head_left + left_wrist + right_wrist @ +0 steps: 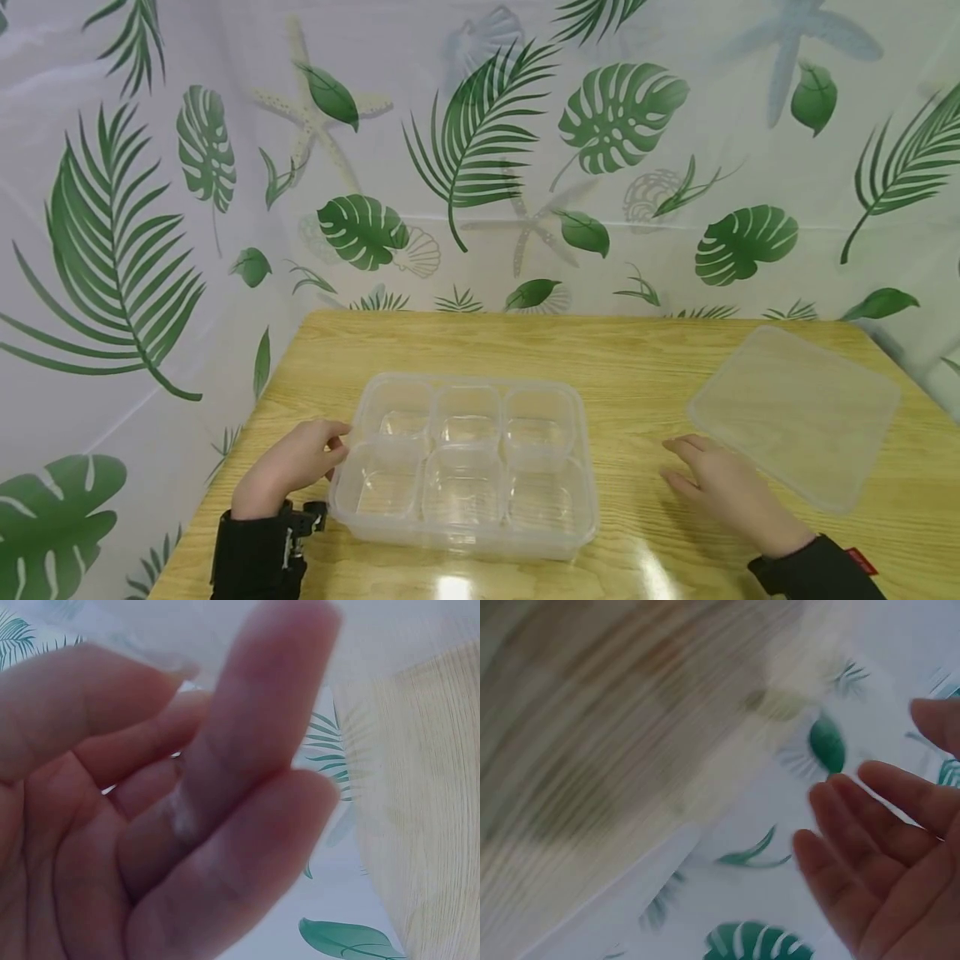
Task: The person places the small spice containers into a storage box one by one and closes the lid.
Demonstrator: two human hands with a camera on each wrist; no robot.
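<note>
A clear plastic box with several compartments in two rows stands on the table. At its left rim is my left hand, the fingertips right at the edge. In the left wrist view the left hand's fingers are loosely bent and apart, overlapping the translucent plastic. My right hand is off to the box's right, holding nothing, its fingers extended and relaxed. Nearest to it lies a flat, translucent square lid.
The wooden table carries both the box and the lid. A white sheet printed with green leaves, shells and starfish hangs behind and along the left side. The lid lies toward the table's right edge.
</note>
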